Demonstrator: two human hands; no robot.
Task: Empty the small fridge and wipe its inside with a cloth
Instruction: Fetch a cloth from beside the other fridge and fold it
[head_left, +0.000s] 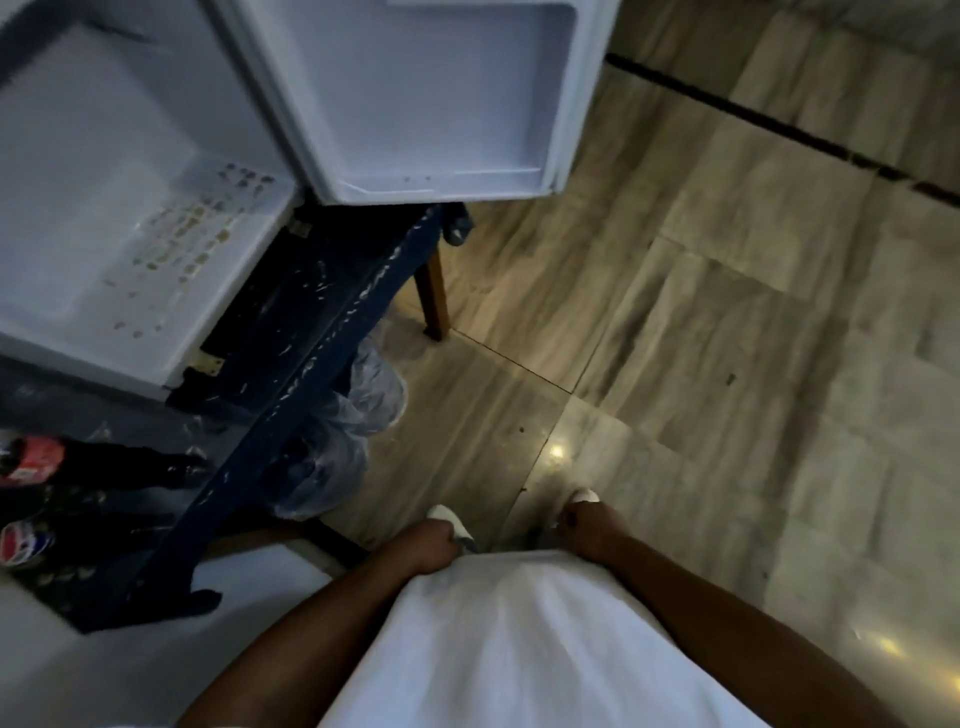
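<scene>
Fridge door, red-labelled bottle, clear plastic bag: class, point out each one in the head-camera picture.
Fridge door (441, 98): head view, on its white inner panel.
Red-labelled bottle (39, 460): head view, on the red label.
Clear plastic bag (337, 441): head view, on the crumpled film under the table edge.

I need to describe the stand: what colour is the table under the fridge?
Dark blue table with white scuffs, seen in the head view.

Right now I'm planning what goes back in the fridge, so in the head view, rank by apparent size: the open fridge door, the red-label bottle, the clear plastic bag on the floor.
1. Open fridge door, clearly the largest.
2. Clear plastic bag.
3. Red-label bottle, though the frame edge cuts it off and it sits nearer the camera than the bag, so ranks 2 and 3 are unsure.
</scene>
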